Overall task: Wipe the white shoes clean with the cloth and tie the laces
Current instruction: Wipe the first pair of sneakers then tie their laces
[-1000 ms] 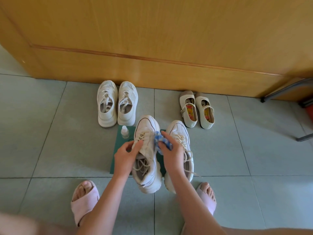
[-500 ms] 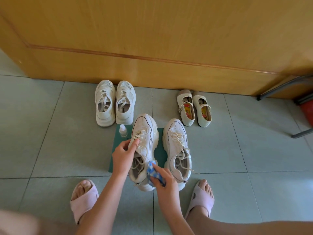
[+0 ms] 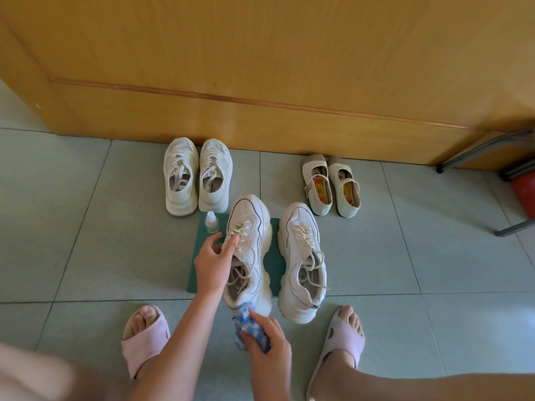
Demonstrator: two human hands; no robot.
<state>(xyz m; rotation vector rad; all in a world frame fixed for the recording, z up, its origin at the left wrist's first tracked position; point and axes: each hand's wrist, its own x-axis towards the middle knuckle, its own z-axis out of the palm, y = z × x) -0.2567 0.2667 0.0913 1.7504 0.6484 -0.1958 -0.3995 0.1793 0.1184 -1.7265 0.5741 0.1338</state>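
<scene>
Near edge: two feet in soft pink foam slippers, one (image 3: 144, 341) on the left and one (image 3: 343, 340) on the right, on a pale green glossy tile floor (image 3: 86, 227). Right hand (image 3: 269, 347) fingers curled tight round a bunched blue-and-white patterned cloth (image 3: 249, 325), cloth tip pressed on the heel of the chunky sneaker (image 3: 254, 227). Left hand (image 3: 214, 263) grips that sneaker at the tongue, fingers over the cream laces, thumb out to the side. Sneaker is white smooth leather-look with a thick wavy sole and dark piping, laces loose; it sits over a flat dark green mat (image 3: 276, 256). Second sneaker (image 3: 301, 256) is just beside on the right, upright, laces untied, heel tab and tongue lettering too small to read. Small white plastic bottle (image 3: 212, 222) stands at the mat's far-left corner. Beyond: mesh sneaker pair (image 3: 197, 175), insole print unreadable; small cream strap shoes (image 3: 330, 183) with colourful insoles. Behind them, a yellow wood-grain panel (image 3: 260, 68).
</scene>
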